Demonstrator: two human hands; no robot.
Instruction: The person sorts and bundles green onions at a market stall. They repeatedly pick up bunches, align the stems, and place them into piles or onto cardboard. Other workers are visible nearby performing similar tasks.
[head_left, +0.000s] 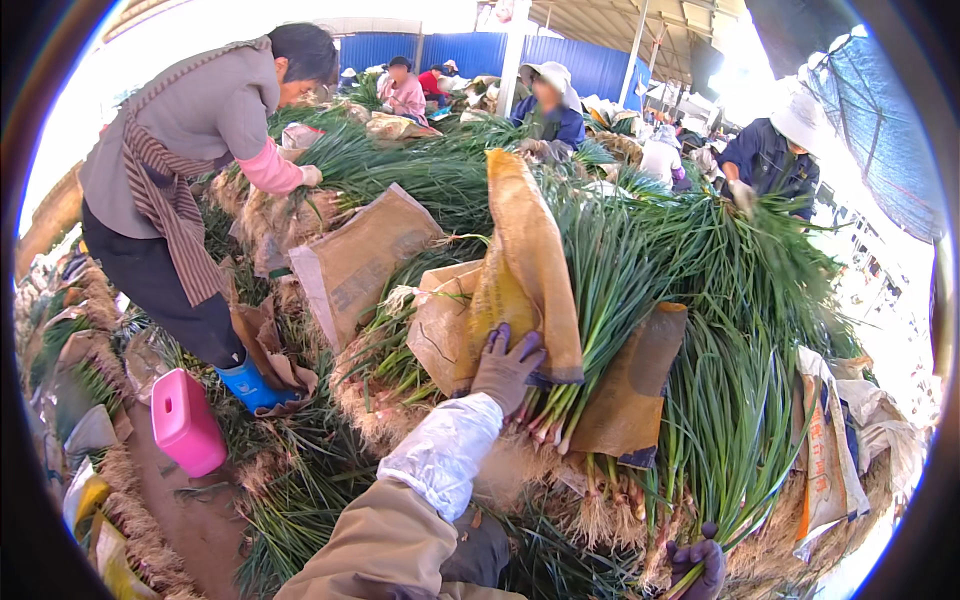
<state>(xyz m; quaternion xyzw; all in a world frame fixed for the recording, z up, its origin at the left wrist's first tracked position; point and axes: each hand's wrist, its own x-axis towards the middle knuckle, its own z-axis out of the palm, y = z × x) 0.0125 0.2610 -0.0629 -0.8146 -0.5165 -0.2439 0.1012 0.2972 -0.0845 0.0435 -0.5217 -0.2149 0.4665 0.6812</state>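
My left hand, in a brown glove with purple fingertips, lies with fingers spread on the lower part of a yellow-brown sack piece. That piece stands up and folds over a heap of green onions. At the bottom right, my right hand, in a purplish glove, is closed round the lower stalks of a few green onions. Their long leaves spread up over the heap. Between my hands, a second brown sack piece lies on the onions, above a fringe of pale roots.
To the left, a person in a striped apron bends over more onions. A pink plastic container stands near that person's blue boot. Across the heap sit other workers. White printed sacks lie at the right.
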